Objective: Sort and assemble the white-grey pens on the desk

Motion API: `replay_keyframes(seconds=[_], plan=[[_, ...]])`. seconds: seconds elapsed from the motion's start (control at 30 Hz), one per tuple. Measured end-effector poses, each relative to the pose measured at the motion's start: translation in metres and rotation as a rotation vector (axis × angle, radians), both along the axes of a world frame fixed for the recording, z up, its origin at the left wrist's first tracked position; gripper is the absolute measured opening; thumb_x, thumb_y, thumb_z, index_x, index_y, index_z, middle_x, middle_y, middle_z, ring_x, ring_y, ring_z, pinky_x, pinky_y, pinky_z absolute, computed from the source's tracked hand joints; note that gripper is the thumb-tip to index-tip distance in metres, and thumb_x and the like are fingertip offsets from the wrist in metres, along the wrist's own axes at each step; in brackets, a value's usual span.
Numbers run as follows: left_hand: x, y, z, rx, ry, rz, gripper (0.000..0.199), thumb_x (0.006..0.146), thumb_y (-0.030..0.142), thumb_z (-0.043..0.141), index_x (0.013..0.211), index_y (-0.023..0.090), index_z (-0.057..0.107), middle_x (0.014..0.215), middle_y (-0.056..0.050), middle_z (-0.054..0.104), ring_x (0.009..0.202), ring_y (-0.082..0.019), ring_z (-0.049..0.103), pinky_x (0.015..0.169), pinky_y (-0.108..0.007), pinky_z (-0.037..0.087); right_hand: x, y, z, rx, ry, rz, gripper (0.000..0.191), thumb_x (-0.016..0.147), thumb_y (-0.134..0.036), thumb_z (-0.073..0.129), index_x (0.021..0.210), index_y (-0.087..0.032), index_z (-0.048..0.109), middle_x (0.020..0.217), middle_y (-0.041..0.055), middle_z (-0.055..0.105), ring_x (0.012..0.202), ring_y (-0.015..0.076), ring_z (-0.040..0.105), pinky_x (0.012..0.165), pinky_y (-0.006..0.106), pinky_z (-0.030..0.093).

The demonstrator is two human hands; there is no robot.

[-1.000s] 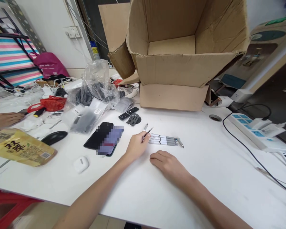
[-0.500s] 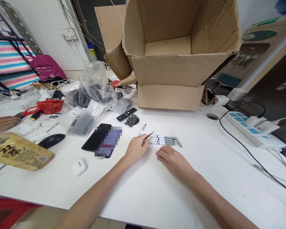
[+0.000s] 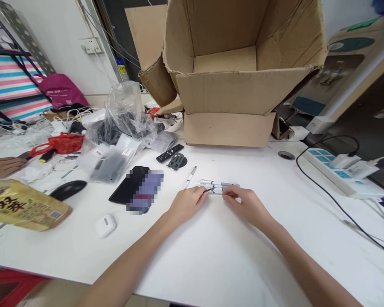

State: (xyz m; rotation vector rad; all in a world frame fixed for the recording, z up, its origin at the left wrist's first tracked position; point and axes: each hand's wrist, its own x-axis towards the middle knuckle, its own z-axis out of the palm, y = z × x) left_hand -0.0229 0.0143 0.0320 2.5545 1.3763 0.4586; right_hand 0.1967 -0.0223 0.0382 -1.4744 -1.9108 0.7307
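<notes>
My left hand (image 3: 187, 204) pinches a thin black rod (image 3: 208, 190), whose tip reaches the near side of a row of white-and-grey pens (image 3: 216, 186). My right hand (image 3: 245, 202) lies on the right part of that row, with its fingers curled over the pens and hiding their right ends. A loose white pen (image 3: 189, 177) rests on the white table (image 3: 230, 247) just above my left hand, tilted toward the far side. The pen row and the loose pen are apart.
A large open cardboard box (image 3: 227, 89) stands behind the pens. A remote, phone, mouse, earbud case, plastic bags and snack bag lie to the left. A co-worker's hand (image 3: 3, 167) is at the far left. A power strip (image 3: 342, 175) sits right.
My right hand has moved left onto the pen row and now covers its right end. My left hand has shifted right, bringing the black rod against the row.
</notes>
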Motion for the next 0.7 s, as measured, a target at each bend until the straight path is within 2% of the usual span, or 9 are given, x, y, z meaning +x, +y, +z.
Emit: replay_keyframes(seconds=[0.13, 0.37, 0.7], plan=[[0.0025, -0.0056, 0.0000, 0.067, 0.043, -0.076, 0.030, 0.099, 0.037, 0.036, 0.104, 0.025, 0.063, 0.095, -0.001, 0.072, 0.079, -0.017, 0.068, 0.066, -0.027, 0.049, 0.0092, 0.0032, 0.0047, -0.007, 0.212, -0.136, 0.016, 0.087, -0.037, 0.058, 0.091, -0.025, 0.067, 0.093, 0.0019, 0.071, 0.085, 0.0190, 0.065, 0.075, 0.030, 0.050], [0.0011, -0.0080, 0.0000, 0.176, 0.073, -0.096, 0.030, 0.098, 0.037, 0.037, 0.108, 0.025, 0.063, 0.087, -0.001, 0.071, 0.074, -0.018, 0.069, 0.060, -0.027, 0.050, 0.0094, 0.0009, 0.0049, -0.018, 0.296, -0.067, 0.023, 0.084, -0.045, 0.062, 0.095, -0.025, 0.069, 0.098, 0.0041, 0.071, 0.090, 0.0214, 0.067, 0.082, 0.034, 0.053], [0.0026, -0.0096, -0.0012, 0.215, 0.062, -0.112, 0.026, 0.097, 0.035, 0.042, 0.108, 0.026, 0.064, 0.081, 0.001, 0.070, 0.069, -0.016, 0.067, 0.055, -0.025, 0.046, 0.0032, -0.0026, 0.0075, -0.050, 0.302, -0.020, 0.021, 0.085, -0.042, 0.064, 0.095, -0.025, 0.069, 0.098, 0.0032, 0.072, 0.091, 0.0210, 0.067, 0.083, 0.034, 0.053]])
